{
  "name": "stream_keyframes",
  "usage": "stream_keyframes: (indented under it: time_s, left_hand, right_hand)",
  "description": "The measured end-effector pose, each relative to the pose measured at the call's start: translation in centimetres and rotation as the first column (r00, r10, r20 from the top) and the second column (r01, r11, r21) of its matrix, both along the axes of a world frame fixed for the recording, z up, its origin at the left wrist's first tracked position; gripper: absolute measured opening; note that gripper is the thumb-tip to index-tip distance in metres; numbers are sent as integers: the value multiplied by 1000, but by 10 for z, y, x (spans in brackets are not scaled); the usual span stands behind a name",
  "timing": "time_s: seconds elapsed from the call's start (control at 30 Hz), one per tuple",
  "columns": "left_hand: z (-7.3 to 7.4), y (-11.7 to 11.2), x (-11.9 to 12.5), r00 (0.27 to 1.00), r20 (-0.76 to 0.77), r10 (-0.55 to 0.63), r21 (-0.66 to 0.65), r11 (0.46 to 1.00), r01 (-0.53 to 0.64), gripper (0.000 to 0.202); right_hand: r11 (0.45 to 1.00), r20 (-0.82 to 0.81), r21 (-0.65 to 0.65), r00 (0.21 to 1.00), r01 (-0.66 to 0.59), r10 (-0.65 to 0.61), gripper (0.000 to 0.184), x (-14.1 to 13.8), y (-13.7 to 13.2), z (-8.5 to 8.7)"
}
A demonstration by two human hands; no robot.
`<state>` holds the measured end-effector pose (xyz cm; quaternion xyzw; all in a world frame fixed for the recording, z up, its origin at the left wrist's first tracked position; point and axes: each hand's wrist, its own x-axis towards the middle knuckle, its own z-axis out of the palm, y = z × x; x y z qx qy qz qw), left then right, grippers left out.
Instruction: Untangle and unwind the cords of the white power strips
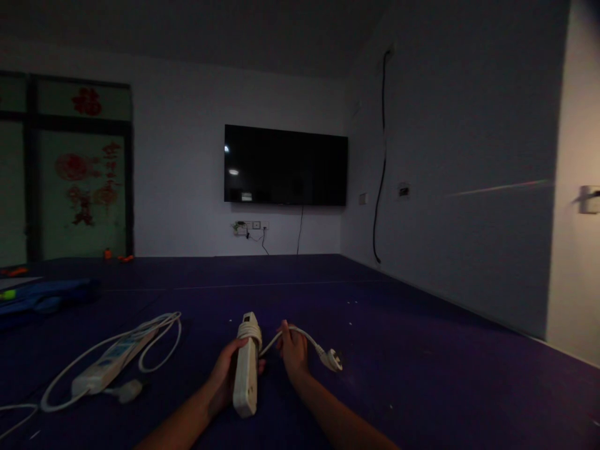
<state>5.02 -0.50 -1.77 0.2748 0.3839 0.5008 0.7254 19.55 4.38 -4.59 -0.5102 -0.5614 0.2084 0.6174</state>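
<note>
My left hand point(224, 374) is closed round the side of a white power strip point(246, 369) that lies lengthwise on the dark purple floor mat point(422, 375). Its cord is wound round the far end of the strip. My right hand point(293, 351) is closed on the loose part of that white cord point(307, 337), just right of the strip. The cord ends in a white plug point(334, 360) lying on the mat to the right of my right hand.
A second white power strip point(110, 362) with a looped cord lies on the mat at the left. A blue object point(42, 297) lies further left. A black TV point(285, 165) hangs on the far wall above wall sockets point(250, 226). White walls close the right side.
</note>
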Motion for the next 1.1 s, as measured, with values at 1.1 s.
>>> stream_keyframes:
  time_s: [1.1]
  left_hand:
    - [-6, 1, 3, 999, -34, 11, 2, 1000, -11, 34]
  right_hand:
    - [951, 210, -178, 934, -254, 289, 44, 2, 13, -14]
